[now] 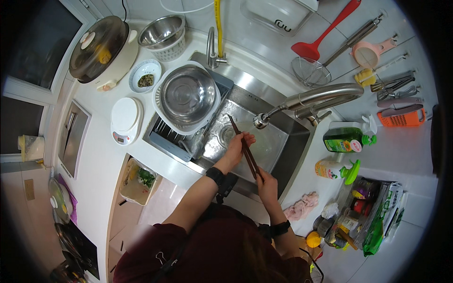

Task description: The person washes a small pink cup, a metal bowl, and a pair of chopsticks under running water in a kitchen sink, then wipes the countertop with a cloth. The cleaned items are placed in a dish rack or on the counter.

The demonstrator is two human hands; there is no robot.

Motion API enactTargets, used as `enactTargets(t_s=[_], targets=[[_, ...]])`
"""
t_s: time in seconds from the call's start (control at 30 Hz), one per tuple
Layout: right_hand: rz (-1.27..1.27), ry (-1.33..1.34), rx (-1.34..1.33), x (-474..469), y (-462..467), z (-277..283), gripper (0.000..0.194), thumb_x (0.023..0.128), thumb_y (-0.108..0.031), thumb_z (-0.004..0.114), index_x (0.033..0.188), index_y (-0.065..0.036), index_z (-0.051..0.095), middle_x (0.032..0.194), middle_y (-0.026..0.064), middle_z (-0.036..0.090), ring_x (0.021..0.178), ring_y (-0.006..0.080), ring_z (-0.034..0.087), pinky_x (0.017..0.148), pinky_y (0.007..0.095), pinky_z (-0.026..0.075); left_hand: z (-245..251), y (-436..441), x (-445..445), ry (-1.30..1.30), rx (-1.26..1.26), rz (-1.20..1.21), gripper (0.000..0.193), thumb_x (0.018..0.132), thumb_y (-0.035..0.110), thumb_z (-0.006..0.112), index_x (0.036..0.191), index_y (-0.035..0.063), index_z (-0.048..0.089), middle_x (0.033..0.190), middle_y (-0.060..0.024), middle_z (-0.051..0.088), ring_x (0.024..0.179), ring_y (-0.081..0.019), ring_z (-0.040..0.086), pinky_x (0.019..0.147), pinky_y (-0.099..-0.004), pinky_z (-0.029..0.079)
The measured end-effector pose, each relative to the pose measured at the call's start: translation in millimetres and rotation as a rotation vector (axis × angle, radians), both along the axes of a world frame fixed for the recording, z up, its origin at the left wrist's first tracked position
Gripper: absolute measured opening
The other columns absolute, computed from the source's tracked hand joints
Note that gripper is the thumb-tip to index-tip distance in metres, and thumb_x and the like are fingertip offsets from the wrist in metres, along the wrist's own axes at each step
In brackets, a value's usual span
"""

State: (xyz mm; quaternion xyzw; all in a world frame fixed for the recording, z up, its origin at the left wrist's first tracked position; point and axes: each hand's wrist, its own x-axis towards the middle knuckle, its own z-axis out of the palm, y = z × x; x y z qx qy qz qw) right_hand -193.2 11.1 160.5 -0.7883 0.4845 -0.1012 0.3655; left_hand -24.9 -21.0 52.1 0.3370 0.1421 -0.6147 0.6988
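Observation:
Over the stainless steel sink (295,155), a pair of dark brown chopsticks (250,161) slants between my two hands. My left hand (236,148) wraps around their upper half, its fingertips showing past the far side. The near ends are gripped in my right hand (268,187), close to the sink's front edge. The far tips point toward the drain (226,135). Above and to the right of my hands hangs the curved faucet's spout (261,121). A wet sheen covers the basin floor; whether water is running I cannot tell.
A steel bowl (187,95) in a white basket (159,109) rests on a grey drying rack (166,143) over the sink's left side. Left are a kitchen scale (124,115) and a dish (134,83). Soap bottles (341,139) and a pink cloth (302,207) stand and lie right.

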Motion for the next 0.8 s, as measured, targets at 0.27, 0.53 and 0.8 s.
enactTargets(t_s=[0.27,0.53,0.8], targets=[[0.044,0.156,-0.296,0,2,-1,0.027,0.085,-0.005,0.055,0.111,-0.003,0.06,0.099,0.018,0.063,0.081,0.0327,0.063,0.069,0.0362,0.052,8,3,-13,-0.026,0.068,-0.103,0.028,0.093,0.022,0.037,0.099,-0.0001,0.052,0.09,-0.0142,0.063,0.078,-0.0263,0.063,0.076,-0.0344,0.051],[0.06,0.136,-0.387,-12,6,-1,0.028,0.082,-0.005,0.058,0.11,-0.004,0.061,0.102,0.0149,0.064,0.082,0.0298,0.064,0.07,0.0338,0.053,5,-10,-1,-0.016,0.113,0.016,0.025,0.092,0.022,0.038,0.1,0.0026,0.052,0.088,-0.0121,0.063,0.077,-0.0243,0.062,0.073,-0.032,0.05],[0.028,0.093,-0.246,-18,6,-11,0.031,0.083,-0.003,0.057,0.113,-0.003,0.059,0.096,0.0171,0.065,0.077,0.0283,0.065,0.066,0.0324,0.051,12,9,-12,0.009,-0.039,0.042,0.02,0.094,0.015,0.038,0.104,0.0028,0.049,0.101,-0.0129,0.057,0.089,-0.0262,0.058,0.08,-0.0365,0.048]])
